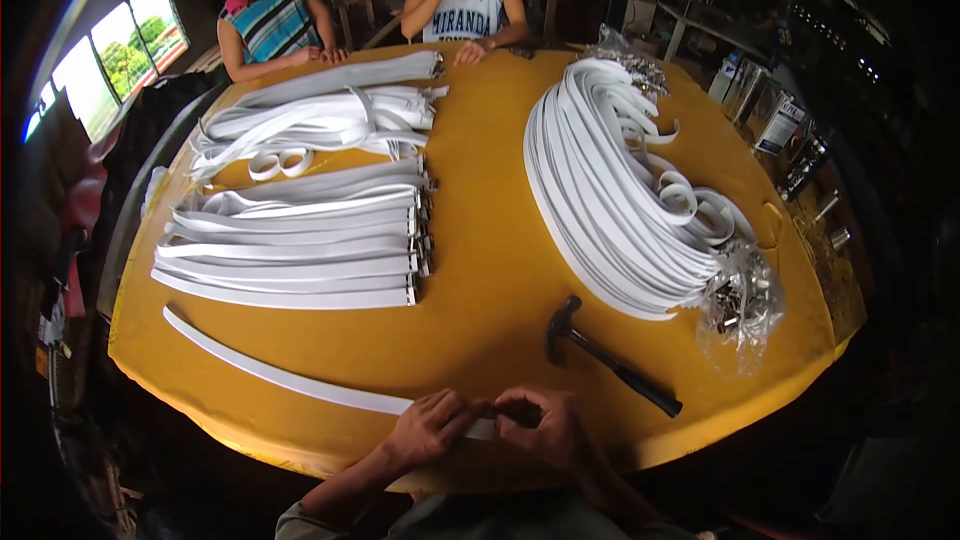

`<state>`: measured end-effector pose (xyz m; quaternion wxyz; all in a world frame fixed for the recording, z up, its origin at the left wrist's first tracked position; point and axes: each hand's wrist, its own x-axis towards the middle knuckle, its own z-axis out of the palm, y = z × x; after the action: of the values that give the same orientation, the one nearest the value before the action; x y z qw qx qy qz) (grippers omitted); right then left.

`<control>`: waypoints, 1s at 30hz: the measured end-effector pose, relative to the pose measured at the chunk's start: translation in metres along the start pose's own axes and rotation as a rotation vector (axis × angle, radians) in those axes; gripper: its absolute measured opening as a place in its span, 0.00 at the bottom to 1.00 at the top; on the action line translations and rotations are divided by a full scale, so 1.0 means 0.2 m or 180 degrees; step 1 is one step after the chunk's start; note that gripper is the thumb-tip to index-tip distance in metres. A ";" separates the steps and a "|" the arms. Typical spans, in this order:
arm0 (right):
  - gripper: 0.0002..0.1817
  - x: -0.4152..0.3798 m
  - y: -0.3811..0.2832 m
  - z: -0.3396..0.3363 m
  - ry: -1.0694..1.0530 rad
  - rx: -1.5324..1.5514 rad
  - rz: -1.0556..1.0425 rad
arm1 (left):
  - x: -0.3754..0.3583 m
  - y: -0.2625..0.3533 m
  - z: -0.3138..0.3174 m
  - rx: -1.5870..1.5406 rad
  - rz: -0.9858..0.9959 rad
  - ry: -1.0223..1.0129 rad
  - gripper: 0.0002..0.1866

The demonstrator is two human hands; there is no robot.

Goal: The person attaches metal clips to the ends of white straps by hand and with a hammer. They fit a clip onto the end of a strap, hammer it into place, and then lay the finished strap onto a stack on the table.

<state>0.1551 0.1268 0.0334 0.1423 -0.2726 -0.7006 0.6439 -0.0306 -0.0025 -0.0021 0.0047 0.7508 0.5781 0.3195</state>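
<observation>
One white belt strap [290, 376] lies in a curve along the near side of the table, its right end running under my hands. My left hand [432, 430] is closed on the strap close to that end. With thumb and fingers pinched, my right hand [543, 425] grips the very end of it. A small dark piece seems to sit between the fingertips of both hands, too hidden to name. Just beyond my right hand lies a hammer [612, 365] with a black handle, its head pointing away from me.
Stacked white straps with metal ends [290, 245] lie at left, more bundled straps [310, 122] behind. A large curved bundle [610, 200] covers the right side. Plastic bags of metal parts [740, 305] sit beside it. Two people sit across the yellow table [480, 240]; cans [780, 125] stand at right.
</observation>
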 end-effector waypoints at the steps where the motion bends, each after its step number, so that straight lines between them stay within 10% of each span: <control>1: 0.15 0.01 -0.01 0.00 0.0050 -0.0340 0.0081 | 0.00 0.00 0.00 0.0178 0.0143 -0.0121 0.31; 11: 0.36 0.09 -0.01 -0.05 -0.0791 -0.0478 0.0296 | 0.02 -0.10 -0.03 0.0070 0.0724 -0.0569 0.22; 30: 0.36 0.12 0.11 -0.05 -0.0927 -0.0414 -0.0052 | 0.01 -0.12 -0.02 -0.0854 0.0084 -0.0845 0.22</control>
<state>0.1464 0.1489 0.0091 0.0265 -0.1794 -0.7562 0.6287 -0.0521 0.0053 -0.0077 0.1769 0.7866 0.5146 0.2918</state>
